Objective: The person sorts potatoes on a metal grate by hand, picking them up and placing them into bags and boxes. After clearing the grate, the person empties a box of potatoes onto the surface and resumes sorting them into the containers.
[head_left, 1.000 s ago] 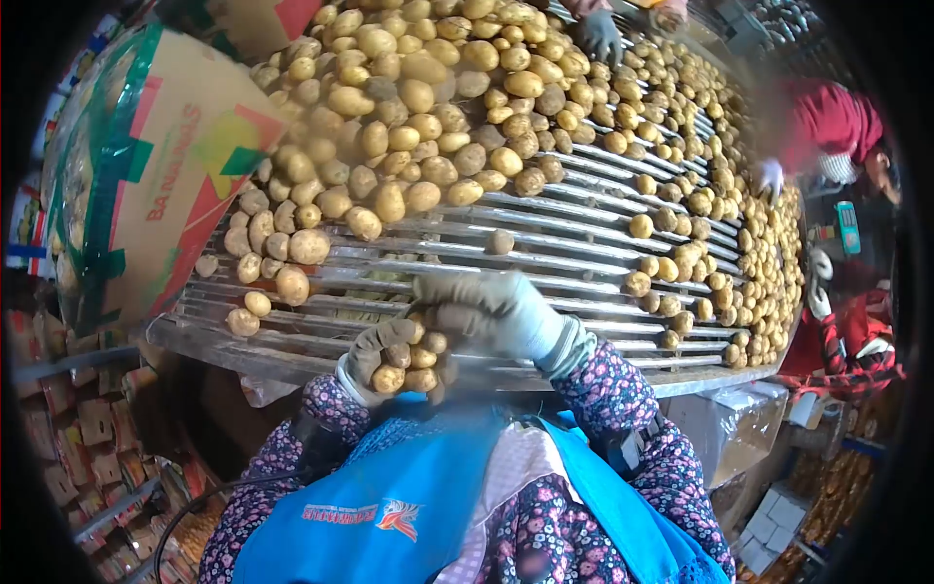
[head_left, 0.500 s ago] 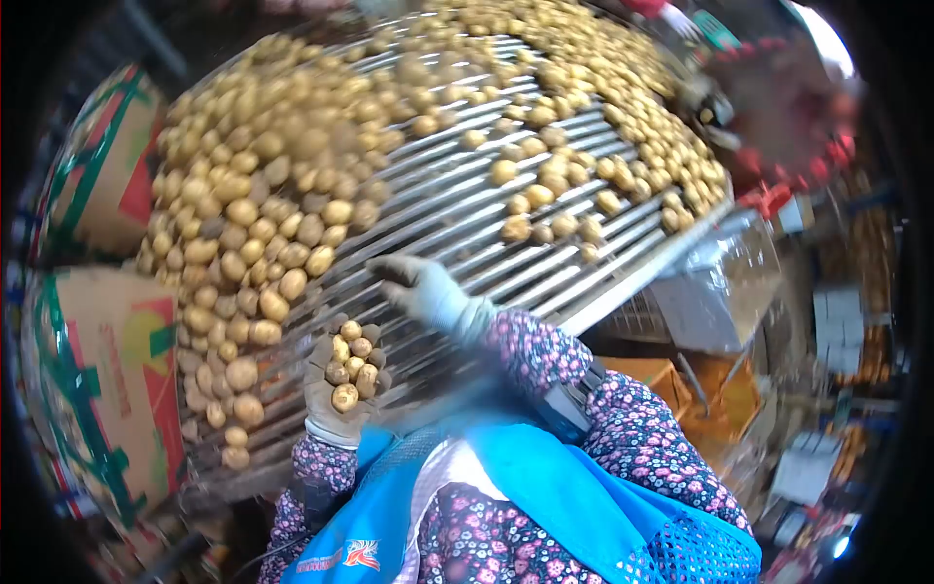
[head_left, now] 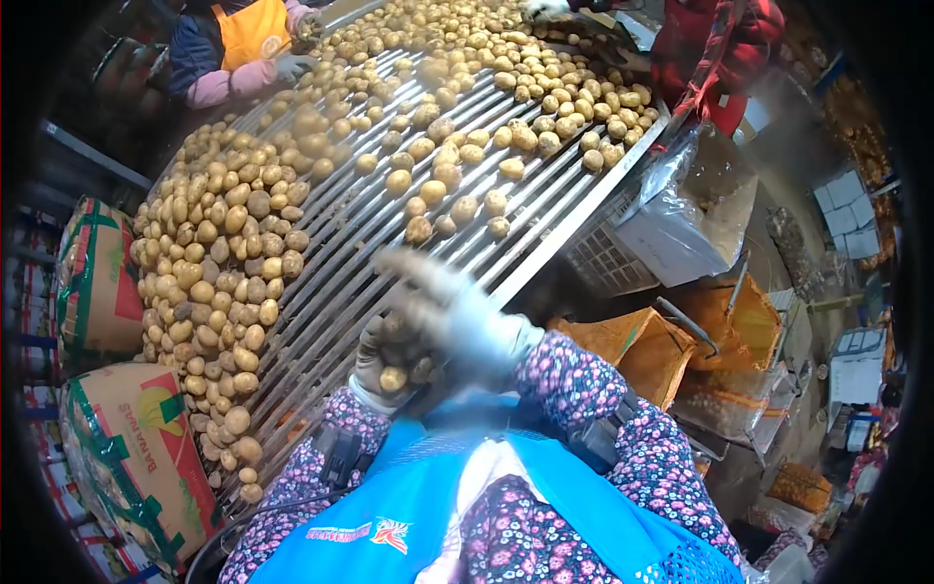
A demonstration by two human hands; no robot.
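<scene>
My left hand (head_left: 368,373), in a soiled pale glove, is cupped palm up near the lower edge of the slatted metal table (head_left: 336,282). Several small potatoes (head_left: 393,379) lie in it, partly hidden by my other hand. Just above and to the right is my right hand (head_left: 457,313), gloved and blurred by motion. Its fingers look stretched out and apart, pointing left over the left hand, with no potato visible in them. Beyond both hands, a large heap of potatoes (head_left: 209,263) covers the table's left side. A looser group of potatoes (head_left: 448,175) lies farther up the slats.
Banana cartons (head_left: 136,457) stand along the left edge. On the right are a plastic-lined box (head_left: 681,219) and orange bags (head_left: 632,355). A co-worker in an orange apron (head_left: 253,34) reaches in at upper left; another person in red (head_left: 715,58) stands at upper right.
My right hand has come down and closer to my left, now partly covering the potatoes in it. The view has shifted, bringing the co-workers at the far side into sight.
</scene>
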